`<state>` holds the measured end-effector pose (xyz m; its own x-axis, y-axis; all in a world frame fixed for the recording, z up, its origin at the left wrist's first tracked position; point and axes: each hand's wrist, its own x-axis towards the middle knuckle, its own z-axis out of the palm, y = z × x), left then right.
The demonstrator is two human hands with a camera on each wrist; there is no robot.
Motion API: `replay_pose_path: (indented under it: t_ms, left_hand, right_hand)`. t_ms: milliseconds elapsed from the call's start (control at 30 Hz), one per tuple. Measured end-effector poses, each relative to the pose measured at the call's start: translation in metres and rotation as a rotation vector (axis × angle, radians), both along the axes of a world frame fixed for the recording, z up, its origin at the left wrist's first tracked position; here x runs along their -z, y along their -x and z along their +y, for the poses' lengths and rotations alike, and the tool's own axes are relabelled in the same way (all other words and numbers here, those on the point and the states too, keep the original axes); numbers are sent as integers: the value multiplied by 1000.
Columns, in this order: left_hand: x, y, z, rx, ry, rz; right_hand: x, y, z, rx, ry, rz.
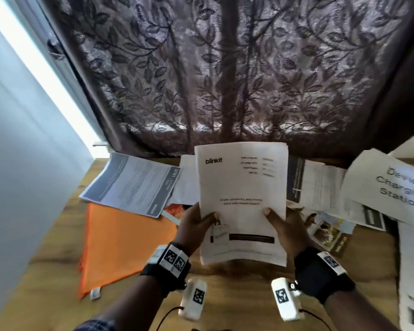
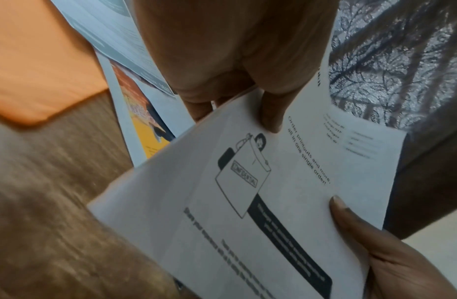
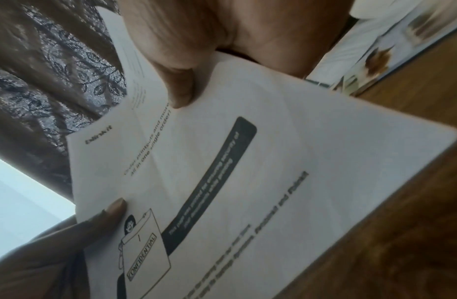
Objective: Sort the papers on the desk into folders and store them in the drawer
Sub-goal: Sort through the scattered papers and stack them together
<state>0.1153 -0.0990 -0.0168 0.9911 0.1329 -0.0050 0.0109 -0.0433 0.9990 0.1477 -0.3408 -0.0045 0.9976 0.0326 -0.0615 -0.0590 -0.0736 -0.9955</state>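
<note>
I hold a thin stack of white printed papers [image 1: 242,201] upright above the wooden desk [image 1: 237,295], its top sheet headed "blinkit" with a "CONFIDENTIAL" drawing. My left hand [image 1: 196,225] grips the stack's left edge, thumb on the front. My right hand [image 1: 285,228] grips the right edge the same way. The left wrist view shows the stack [image 2: 273,202] pinched under my left thumb [image 2: 270,113]. In the right wrist view my right thumb [image 3: 181,89] presses on the stack [image 3: 286,161]. An orange folder [image 1: 120,244] lies flat at my left.
Loose sheets lie across the desk's far side: a grey-banded form [image 1: 132,185] at left, more printed pages [image 1: 320,185] at right, a "Device Charging Station" sheet [image 1: 392,185] and a colour brochure [image 1: 328,230]. A patterned dark curtain [image 1: 225,80] hangs behind.
</note>
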Motion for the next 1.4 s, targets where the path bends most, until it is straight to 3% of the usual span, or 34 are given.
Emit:
replay_pose_path:
  t_ms: [200,467,767,933,1133,1267,1400]
  left_hand:
    - [11,8,35,-82,-23,101]
    - [19,4,78,51,-128,255]
    - [16,-7,158,89,-1034,43]
    - [28,-15,179,247,-1277,101]
    - [25,-20,172,290,-1595,80]
    - [22,-17,170,347,-1628,96]
    - [6,-9,150,357,-1362,173]
  right_hand:
    - [22,-3,30,-84,36,101]
    - [48,15,72,-34,-68,213]
    - [75,27,95,153,-16,345]
    - [85,28,98,193,25,294]
    - [84,34,97,222,111,256]
    - [78,40,96,218,160,227]
    - [67,44,96,225,228,210]
